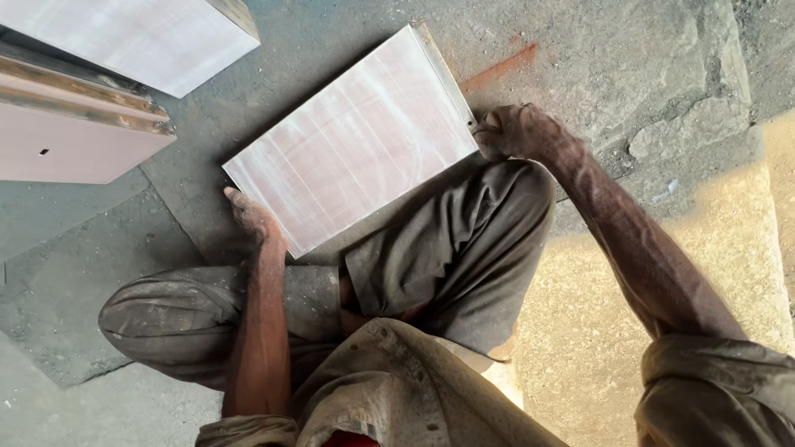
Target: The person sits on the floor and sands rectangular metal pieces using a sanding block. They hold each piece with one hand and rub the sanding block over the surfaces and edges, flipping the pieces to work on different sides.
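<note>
A pale, dusty rectangular board (352,145) lies tilted on the grey floor in front of my crossed legs. My left hand (248,217) grips its near left corner, fingers curled under the edge. My right hand (515,131) is closed on the board's right corner, beside its thin wooden edge strip (443,70). Both forearms are coated in dust. My knee sits just under the board's near edge.
Two more pale boards lie at the upper left: one white (141,37), one pinkish with wooden edging (70,136). A raised rough stone patch (696,124) is at the upper right, with sandy yellow ground (580,331) to the right. A red-orange streak (505,66) marks the floor.
</note>
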A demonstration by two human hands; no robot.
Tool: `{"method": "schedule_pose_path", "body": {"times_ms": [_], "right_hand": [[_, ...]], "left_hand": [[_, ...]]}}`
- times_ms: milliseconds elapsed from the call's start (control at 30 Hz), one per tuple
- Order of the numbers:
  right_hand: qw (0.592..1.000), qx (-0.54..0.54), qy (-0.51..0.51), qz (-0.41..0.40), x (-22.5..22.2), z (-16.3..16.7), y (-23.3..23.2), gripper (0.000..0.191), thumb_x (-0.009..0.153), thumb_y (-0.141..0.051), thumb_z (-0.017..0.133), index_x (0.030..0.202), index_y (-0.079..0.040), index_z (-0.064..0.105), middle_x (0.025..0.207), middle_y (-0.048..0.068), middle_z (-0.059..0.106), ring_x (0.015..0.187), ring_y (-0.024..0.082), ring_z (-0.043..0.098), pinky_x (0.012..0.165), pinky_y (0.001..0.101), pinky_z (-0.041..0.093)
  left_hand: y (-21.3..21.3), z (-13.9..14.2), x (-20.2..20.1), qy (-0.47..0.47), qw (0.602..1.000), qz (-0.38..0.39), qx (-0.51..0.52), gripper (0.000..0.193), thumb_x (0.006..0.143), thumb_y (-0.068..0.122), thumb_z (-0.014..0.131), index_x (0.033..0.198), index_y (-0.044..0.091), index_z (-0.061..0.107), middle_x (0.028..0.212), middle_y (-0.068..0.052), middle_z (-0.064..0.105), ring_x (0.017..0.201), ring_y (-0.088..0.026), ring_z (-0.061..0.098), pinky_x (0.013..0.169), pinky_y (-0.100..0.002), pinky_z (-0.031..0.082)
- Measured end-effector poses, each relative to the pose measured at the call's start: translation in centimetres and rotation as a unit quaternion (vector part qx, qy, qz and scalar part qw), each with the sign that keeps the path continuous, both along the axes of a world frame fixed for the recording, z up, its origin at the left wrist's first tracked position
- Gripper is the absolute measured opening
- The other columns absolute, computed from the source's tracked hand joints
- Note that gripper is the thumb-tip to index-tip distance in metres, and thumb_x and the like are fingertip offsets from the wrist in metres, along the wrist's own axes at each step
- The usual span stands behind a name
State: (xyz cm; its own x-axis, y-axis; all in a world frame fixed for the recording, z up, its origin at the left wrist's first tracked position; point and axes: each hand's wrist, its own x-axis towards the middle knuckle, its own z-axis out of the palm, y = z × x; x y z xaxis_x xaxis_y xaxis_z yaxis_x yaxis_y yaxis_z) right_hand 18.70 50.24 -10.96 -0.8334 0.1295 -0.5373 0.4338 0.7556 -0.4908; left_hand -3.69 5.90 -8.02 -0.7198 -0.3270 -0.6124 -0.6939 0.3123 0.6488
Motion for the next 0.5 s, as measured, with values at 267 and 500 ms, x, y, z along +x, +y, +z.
{"method": "schedule_pose_path", "body": {"times_ms": [267, 500], "right_hand": [[0.991, -0.002, 0.015, -0.131, -1.3, 2.9, 2.9, 0.048, 0.105, -0.054, 0.067, 0.09, -0.008, 0.066, 0.07, 0.005, 0.065, 0.052, 0.012, 0.055, 0.044, 0.0303, 0.047], [0.968, -0.063, 0.167, -0.178, -1.4, 3.0, -0.2, 0.047, 0.098, -0.055, 0.067, 0.121, -0.015, 0.075, 0.091, 0.006, 0.073, 0.053, 0.009, 0.063, 0.038, 0.0249, 0.052]], "left_hand": [[-0.8, -1.6, -0.5, 0.003, 0.996, -0.05, -0.07, 0.084, 0.104, 0.066, 0.015, 0.16, 0.006, 0.031, 0.159, -0.025, 0.041, 0.145, -0.039, 0.046, 0.118, -0.056, 0.041], [-0.6, -1.3, -0.4, -0.004, 0.997, -0.038, -0.068, 0.085, 0.102, 0.068, 0.016, 0.159, 0.007, 0.036, 0.158, -0.023, 0.046, 0.145, -0.038, 0.05, 0.119, -0.052, 0.045]]}}
